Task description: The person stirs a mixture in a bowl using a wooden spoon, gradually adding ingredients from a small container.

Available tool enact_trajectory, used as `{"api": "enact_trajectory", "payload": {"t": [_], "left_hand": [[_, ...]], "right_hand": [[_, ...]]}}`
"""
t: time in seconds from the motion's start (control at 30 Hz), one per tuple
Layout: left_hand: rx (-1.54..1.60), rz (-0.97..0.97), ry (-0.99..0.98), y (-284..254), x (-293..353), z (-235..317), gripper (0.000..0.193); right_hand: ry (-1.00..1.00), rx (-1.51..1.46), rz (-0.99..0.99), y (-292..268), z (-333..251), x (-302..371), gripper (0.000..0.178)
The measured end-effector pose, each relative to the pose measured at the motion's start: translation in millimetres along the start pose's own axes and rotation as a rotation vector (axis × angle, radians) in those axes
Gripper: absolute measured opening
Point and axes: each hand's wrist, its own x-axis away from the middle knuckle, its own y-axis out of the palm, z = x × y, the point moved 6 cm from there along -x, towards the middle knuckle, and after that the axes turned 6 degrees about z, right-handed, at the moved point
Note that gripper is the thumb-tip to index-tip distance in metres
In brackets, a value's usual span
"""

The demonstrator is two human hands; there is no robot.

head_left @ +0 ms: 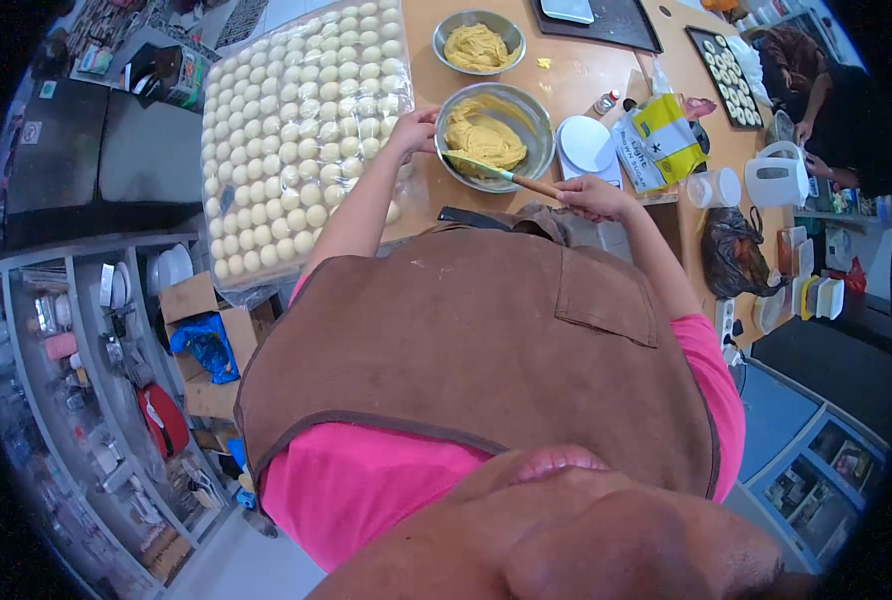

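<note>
A steel mixing bowl [541, 125] with soft yellow dough [491, 135] in it stands near the table's front edge. My left hand [415, 137] grips its left rim. My right hand [596, 198] is closed around the wooden handle of a spatula [536, 186]. The pale blade reaches over the near rim into the bowl and lies against the dough, with some yellow smeared on it. Just beyond stands a second, smaller metal bowl [519, 40], also holding yellow dough. To the right is a white kitchen scale [587, 145].
Many dough balls lie in rows on a plastic-covered tray [406, 60] at left. On the right are a sugar bag [661, 140], a small bottle [607, 101], a white jug [776, 175] and a black plastic bag [736, 250]. A dark baking tray [701, 45] holds shaped pieces; another person [861, 130] works beyond.
</note>
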Motion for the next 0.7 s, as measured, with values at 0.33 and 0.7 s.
{"api": "enact_trajectory", "payload": {"t": [0.33,0.7], "left_hand": [[0.376,0.003,-0.017,22.5,34.7,-36.0,0.063],[0.61,0.317,0.032,54.2,49.0,-74.3,0.058]], "right_hand": [[-0.067,0.041,0.186,28.9,17.2,-34.4,0.028],[-0.078,-0.288,0.096,34.6,35.9,-45.1,0.032]]}}
